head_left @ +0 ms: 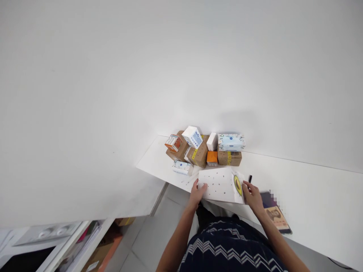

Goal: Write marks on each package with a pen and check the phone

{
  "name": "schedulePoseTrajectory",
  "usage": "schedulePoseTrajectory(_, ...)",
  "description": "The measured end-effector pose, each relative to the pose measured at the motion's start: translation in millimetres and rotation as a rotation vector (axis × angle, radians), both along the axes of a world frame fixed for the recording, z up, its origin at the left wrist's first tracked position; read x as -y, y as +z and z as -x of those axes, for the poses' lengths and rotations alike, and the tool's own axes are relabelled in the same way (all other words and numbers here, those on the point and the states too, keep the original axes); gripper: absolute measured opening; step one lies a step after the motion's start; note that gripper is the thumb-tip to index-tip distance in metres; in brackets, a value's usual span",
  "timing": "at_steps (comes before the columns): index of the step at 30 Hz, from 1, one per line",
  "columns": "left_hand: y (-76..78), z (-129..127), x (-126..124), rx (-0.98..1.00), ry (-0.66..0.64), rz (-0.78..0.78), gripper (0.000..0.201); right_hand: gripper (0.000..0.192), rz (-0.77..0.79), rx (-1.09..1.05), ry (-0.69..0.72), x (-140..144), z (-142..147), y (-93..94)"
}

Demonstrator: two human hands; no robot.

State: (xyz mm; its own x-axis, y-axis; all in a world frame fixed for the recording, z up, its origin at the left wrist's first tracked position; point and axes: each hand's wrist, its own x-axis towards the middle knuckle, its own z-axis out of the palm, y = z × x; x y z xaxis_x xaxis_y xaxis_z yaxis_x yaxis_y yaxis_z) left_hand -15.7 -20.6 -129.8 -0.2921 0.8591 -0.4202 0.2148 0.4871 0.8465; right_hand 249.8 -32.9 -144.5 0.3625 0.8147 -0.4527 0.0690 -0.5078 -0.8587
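Note:
A white notebook [217,185] with small dark marks and an avocado picture near its right side lies at the front edge of the white table. My left hand [197,193] grips its left edge, thumb on top. At its right edge is my right hand [253,196], fingers closed, with a black pen [250,178] sticking up out of them. These fingers also touch the notebook's edge by the avocado. A patterned tissue pack [182,168] lies just beyond my left hand.
Behind the notebook stand cardboard boxes [229,158], a small orange box [212,158], an orange-and-white box [174,143], a white box [193,136] and another tissue pack [231,142]. A dark folder-like item [283,221] lies right. Open shelves [99,241] are lower left.

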Motion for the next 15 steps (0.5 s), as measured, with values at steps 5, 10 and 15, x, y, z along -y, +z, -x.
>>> schedulePoseTrajectory(5, 0.5, -5.0, 2.0, 0.006, 0.000, -0.143, 0.062, 0.051, -0.049, -0.117, 0.090, 0.4, 7.6, -6.7)
schedulePoseTrajectory(10, 4.9, -0.3, 3.5, -0.017, 0.028, -0.225, 0.057, 0.054, -0.051, -0.247, 0.094, 1.7, 13.6, -11.3)
schedulePoseTrajectory(15, 23.7, -5.9, 7.0, 0.025, 0.016, -0.281, 0.050, 0.050, -0.046, -0.298, 0.006, -0.8, 10.3, -9.0)
